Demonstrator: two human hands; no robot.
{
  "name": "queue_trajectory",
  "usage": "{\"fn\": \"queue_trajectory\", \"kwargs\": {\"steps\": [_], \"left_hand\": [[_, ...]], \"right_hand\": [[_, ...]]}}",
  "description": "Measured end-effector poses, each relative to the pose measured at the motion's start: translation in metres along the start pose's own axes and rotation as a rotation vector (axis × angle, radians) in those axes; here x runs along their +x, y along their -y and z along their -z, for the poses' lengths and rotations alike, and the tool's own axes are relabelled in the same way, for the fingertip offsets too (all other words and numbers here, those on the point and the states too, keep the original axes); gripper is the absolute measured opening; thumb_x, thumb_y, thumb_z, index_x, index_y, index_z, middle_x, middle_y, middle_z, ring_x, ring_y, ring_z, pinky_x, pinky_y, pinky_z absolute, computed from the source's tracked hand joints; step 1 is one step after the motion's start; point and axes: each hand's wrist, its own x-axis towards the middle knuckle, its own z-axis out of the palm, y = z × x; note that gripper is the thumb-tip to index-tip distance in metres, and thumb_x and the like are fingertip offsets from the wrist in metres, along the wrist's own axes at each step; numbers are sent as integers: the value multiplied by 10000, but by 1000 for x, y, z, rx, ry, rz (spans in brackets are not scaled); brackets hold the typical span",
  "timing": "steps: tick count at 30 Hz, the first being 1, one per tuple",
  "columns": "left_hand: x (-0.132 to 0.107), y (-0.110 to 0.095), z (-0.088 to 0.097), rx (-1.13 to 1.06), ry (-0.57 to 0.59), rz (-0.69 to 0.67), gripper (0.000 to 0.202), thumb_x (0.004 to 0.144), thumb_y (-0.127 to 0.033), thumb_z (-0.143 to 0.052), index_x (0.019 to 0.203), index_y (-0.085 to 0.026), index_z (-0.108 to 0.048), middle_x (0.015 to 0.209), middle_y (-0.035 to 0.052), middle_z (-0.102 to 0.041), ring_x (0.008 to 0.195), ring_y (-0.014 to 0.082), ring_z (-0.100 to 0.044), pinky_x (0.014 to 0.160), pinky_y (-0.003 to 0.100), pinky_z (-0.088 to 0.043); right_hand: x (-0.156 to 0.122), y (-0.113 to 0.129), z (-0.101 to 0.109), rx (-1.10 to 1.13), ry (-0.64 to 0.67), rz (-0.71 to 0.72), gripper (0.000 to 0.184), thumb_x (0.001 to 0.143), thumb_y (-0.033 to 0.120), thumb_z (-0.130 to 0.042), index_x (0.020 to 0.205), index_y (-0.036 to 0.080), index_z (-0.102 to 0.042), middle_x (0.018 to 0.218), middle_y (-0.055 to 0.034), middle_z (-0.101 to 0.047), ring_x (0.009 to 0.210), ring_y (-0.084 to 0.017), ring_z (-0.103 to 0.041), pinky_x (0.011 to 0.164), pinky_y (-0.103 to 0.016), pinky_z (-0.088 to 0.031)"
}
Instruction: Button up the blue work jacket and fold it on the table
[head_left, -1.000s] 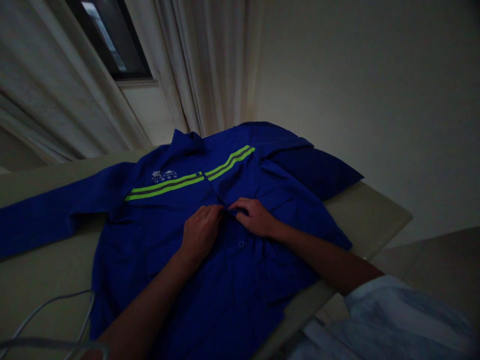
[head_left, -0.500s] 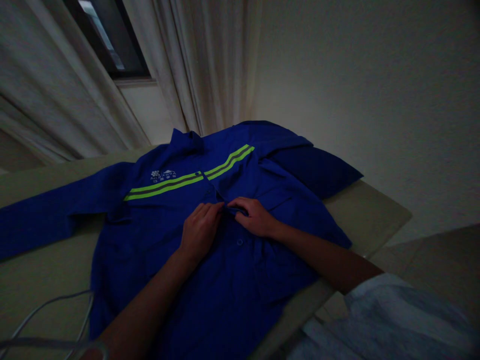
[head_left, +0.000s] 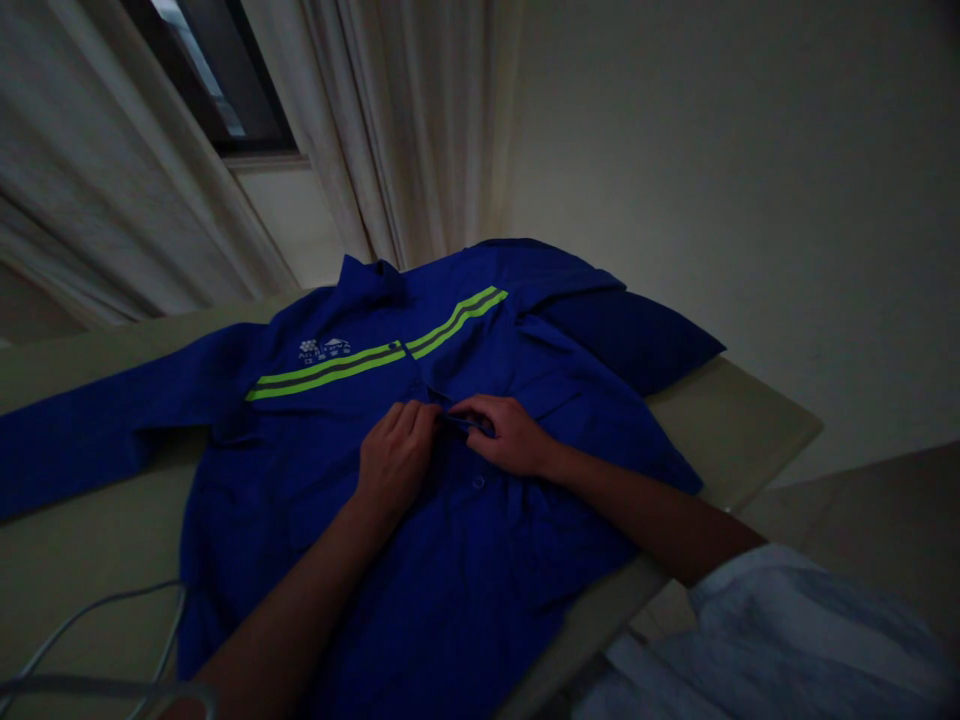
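Observation:
A blue work shirt (head_left: 322,480) with a yellow-green reflective stripe (head_left: 330,370) across the chest lies face up on a pale table (head_left: 735,420). Both my hands meet at the shirt's front placket, just below the stripe. My left hand (head_left: 394,460) has its fingers curled and pinches the left edge of the placket. My right hand (head_left: 502,432) pinches the facing edge, fingertips touching the left hand's. A small button (head_left: 474,482) shows just below the hands. The shirt's left sleeve (head_left: 90,430) stretches out to the left; its other sleeve (head_left: 637,340) is folded at the right.
A grey cable (head_left: 97,610) loops over the table's near left corner. Pale curtains (head_left: 405,130) and a dark window (head_left: 225,80) stand behind the table, a plain wall to the right. My light-coloured sleeve (head_left: 787,630) shows at the lower right.
My hands have stayed at the placket; the left hand's fingers have curled a little tighter on the cloth edge. The view has shifted slightly.

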Motion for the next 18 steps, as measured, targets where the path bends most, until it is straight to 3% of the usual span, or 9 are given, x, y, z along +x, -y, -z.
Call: {"fn": "queue_trajectory", "kwargs": {"steps": [10,14,18], "left_hand": [[-1,4,1,31,-56,-76,81,1039,-193,-605,1031,-181,-684,860,44,-710,792,248,-613,720,368,-444],[-1,3,-1,0,-36,-32,91,1039,-207,-596,1015,-197,-683,852,46,-710,790,244,-634,718,364,-444],[-1,2,-5,-85,1,29,94,1022,-232,-618,1086,-191,-673,917,52,-726,848,243,-670,754,358,-472]], "right_hand": [[-2,3,-1,-6,-3,-8,482,811,119,-653,1289,156,-700,907,-13,-708,710,-133,-579,703,-261,-449],[-3,2,-2,-36,-32,47,475,828,113,-640,1293,176,-714,1026,-49,-740,785,-157,-617,753,-279,-479],[-4,0,-3,-41,-46,71,433,837,106,-635,1248,186,-741,986,-45,-733,814,-172,-632,784,-290,-493]]}}
